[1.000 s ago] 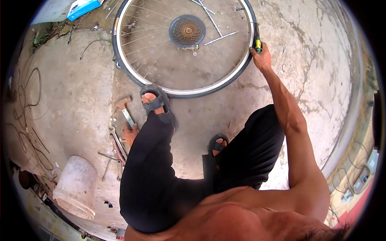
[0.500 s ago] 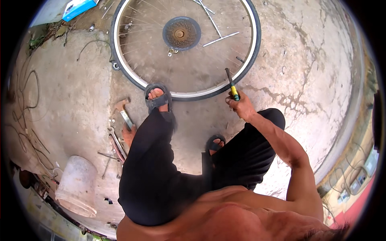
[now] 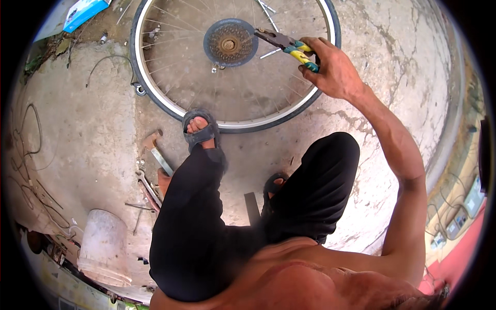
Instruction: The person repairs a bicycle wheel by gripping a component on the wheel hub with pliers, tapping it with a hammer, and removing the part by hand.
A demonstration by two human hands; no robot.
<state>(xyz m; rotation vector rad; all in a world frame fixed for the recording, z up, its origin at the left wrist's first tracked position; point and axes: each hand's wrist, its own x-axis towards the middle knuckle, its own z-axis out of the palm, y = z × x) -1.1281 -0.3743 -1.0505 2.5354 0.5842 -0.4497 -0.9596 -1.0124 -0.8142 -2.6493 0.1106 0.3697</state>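
Over the right part of the bicycle wheel, my right hand grips a pair of pliers with yellow and green handles. Its handles are spread, and the dark jaws point left, overlapping the right edge of the rear sprocket disc in this view. Behind my left knee, only a small part of my left hand shows, beside the handle of a claw hammer; its fingers are hidden. My left sandal rests against the near edge of the tyre.
Left of my leg lie a spanner and a thin cross-shaped tool. A whitish bucket stands farther left, near loose cables. Silver rods lie within the wheel, and a blue box at the far left.
My right hand has moved up and away from my right knee, carrying the pliers from the wheel's near rim toward the sprocket. Less of my left hand shows behind the knee.
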